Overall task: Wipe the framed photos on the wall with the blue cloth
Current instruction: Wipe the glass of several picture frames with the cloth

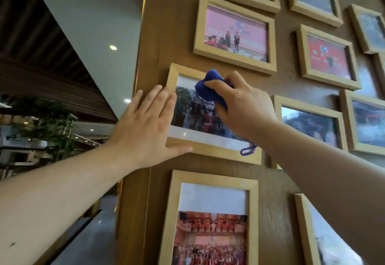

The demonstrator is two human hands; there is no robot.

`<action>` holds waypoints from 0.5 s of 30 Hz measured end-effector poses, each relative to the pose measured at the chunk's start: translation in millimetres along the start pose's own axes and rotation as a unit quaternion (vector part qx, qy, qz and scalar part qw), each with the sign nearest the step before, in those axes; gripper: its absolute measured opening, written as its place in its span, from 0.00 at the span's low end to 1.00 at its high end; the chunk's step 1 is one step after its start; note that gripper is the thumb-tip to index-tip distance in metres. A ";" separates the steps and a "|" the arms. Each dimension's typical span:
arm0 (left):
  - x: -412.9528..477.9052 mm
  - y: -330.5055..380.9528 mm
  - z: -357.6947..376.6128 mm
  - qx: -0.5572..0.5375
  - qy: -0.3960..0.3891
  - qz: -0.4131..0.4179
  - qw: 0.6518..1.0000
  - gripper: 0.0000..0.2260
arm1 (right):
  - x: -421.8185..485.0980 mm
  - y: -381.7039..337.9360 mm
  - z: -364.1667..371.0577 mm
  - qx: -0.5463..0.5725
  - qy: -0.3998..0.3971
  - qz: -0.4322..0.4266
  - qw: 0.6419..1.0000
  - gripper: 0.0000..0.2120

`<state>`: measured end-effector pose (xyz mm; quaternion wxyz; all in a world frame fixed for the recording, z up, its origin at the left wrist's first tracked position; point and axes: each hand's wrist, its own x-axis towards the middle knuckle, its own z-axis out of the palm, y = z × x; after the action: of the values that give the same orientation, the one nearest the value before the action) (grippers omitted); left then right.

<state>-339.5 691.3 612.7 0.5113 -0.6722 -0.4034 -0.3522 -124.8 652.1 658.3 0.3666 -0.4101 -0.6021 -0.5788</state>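
Note:
A light wooden framed photo (208, 150) of a group of people hangs on the brown wood wall at the centre. My right hand (241, 106) is shut on a bunched blue cloth (208, 87) and presses it against the upper glass of that photo. A blue loop of the cloth (248, 150) dangles below my wrist over the lower frame edge. My left hand (145, 123) lies flat with fingers spread on the frame's left side, its thumb along the bottom rail.
Several more wooden framed photos cover the wall: a pink one above (235, 33), a red one at the upper right (329, 58), a tall one below (212, 223), others to the right (310, 125). The wall's left edge (137, 77) borders an open hall with ceiling lights and plants.

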 end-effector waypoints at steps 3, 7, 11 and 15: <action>-1.0 -0.7 12.4 -0.019 0.011 -0.015 1.000 0.54 | 17.3 -15.2 4.2 -0.026 -0.006 -0.019 0.999 0.21; -0.5 0.5 22.4 -0.043 0.040 -0.018 0.998 0.54 | 36.9 -29.9 13.1 -0.050 -0.009 -0.017 0.999 0.20; -0.6 -1.7 29.0 -0.051 0.060 -0.014 0.997 0.53 | 24.4 -36.4 19.1 -0.042 -0.032 -0.035 0.998 0.22; -1.4 -2.9 32.1 -0.061 0.083 -0.009 0.995 0.53 | -19.8 -38.0 18.0 -0.009 -0.081 -0.194 0.978 0.20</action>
<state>-340.8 722.6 605.3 0.4976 -0.6669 -0.3434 -0.4356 -151.2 668.9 623.9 0.1937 -0.3339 -0.6926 -0.6093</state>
